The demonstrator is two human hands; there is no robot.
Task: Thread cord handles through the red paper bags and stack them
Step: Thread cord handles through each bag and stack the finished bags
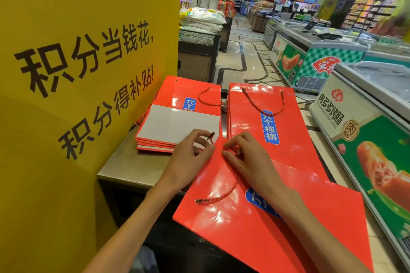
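Note:
A flat red paper bag [255, 230] lies tilted across the near edge of the counter. A red cord [221, 196] runs over its face, one dark-tipped end lying loose at the lower left. My left hand [188, 161] pinches the cord's other dark-tipped end [210, 136] at the bag's top corner. My right hand [246, 157] pinches the bag's top edge by the hole. Beyond lie two stacks of red bags: the right stack [292, 130] with a looped cord handle on top, the left stack [177, 126] with grey folded bottoms showing.
A metal counter [128, 166] holds everything. A tall yellow sign [77, 72] stands close on the left. Chest freezers [366, 139] line the right side. A shop aisle [244, 57] runs straight ahead past shelves.

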